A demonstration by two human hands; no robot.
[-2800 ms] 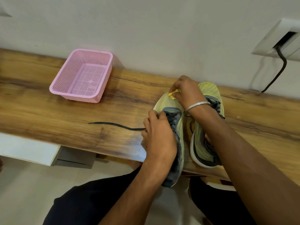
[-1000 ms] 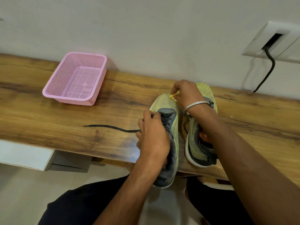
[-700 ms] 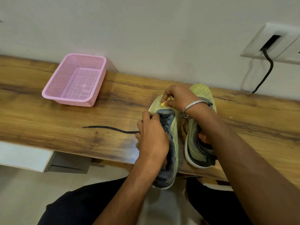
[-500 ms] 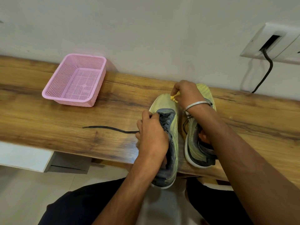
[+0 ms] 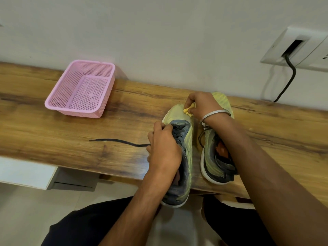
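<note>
Gripping the grey-yellow shoe (image 5: pixel 188 139) on the bench (image 5: pixel 53 132) edge, left hand (image 5: pixel 164 144) curls round its laces; right hand (image 5: pixel 201 103) pinches a yellow cloth (image 5: pixel 187 110) against its toe. Second shoe (image 5: pixel 210 157) adjoins; black lace (image 5: pixel 115 140), pink basket (image 5: pixel 78 112) lie leftward.

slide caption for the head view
Left hand grips a yellow-green sneaker on a wooden bench; right hand pinches a small yellow cloth at its toe.

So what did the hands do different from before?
The right hand, pinching the yellow cloth, rubbed leftwards over the toe of the left shoe, then back. The left hand still grips that shoe. The pink basket, black lace and other shoe stayed put.
</note>
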